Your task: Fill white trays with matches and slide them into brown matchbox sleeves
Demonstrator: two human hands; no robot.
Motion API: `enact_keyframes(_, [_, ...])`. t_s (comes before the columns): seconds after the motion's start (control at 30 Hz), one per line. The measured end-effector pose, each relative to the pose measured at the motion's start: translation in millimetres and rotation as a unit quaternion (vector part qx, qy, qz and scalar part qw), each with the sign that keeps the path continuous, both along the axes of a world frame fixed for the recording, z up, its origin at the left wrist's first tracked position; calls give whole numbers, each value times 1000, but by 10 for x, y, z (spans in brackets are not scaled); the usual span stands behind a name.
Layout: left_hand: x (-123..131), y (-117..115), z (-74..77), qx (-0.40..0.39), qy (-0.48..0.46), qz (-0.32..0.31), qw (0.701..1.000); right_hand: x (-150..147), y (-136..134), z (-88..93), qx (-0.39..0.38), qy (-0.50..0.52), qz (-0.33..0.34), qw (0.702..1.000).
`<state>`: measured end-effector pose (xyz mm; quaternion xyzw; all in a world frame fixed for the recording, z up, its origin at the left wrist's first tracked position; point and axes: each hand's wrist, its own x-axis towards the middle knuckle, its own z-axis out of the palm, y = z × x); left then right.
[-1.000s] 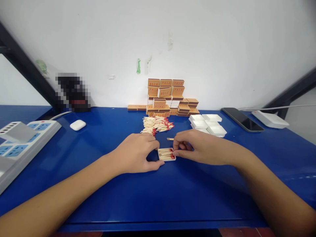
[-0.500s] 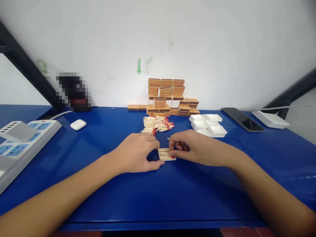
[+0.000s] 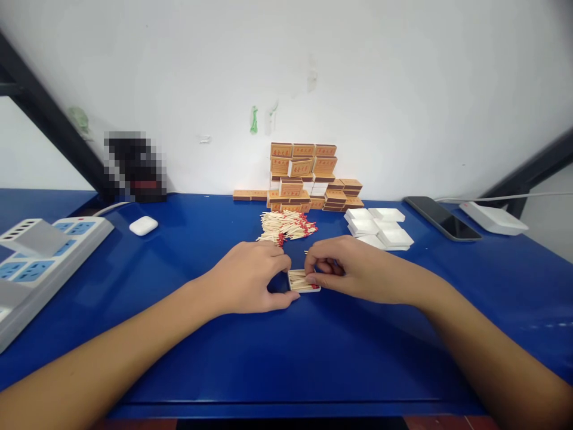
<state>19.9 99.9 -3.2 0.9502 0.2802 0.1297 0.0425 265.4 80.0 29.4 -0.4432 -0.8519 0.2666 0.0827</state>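
My left hand point(image 3: 248, 276) holds the left end of a small white tray point(image 3: 305, 291) between thumb and forefinger, one at each corner. The thumb and forefinger of my right hand point(image 3: 353, 266) are brought close together over the matches point(image 3: 297, 278) inside; I cannot tell whether they pinch one. The tray lies well in from the near edge of the table point(image 3: 286, 352), between its left and right edges. Beyond it are a heap of loose matches point(image 3: 286, 224) and, along the far edge, stacked matchboxes point(image 3: 303, 168). White trays point(image 3: 378, 228) sit right of the heap, and a phone point(image 3: 441, 218) lies toward the far right corner.
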Motion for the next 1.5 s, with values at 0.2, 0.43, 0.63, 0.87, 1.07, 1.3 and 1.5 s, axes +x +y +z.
enact_keyframes(0.2, [1,-1,2,-10,1,0,1000,11,-14,14,-9,-7,-5,1000])
enact_keyframes(0.43, [6,4,9,-6,-1,0,1000,14,-29,9,-6,-17,-8,1000])
enact_keyframes(0.63, [7,3,1,-5,0,2,1000,-6,-24,-5,29,-17,-1,999])
enact_keyframes(0.87, [4,7,3,-8,-1,3,1000,-16,-31,-29,49,-17,15,999])
enact_keyframes(1.07, [15,5,3,2,-3,-1,1000,-42,-83,35,49,-13,9,999])
enact_keyframes(1.3, [3,4,2,2,-4,0,1000,-43,-106,32,58,-10,22,998])
enact_keyframes(1.5, [9,0,6,-7,0,2,1000,-27,-86,28,52,-20,17,998])
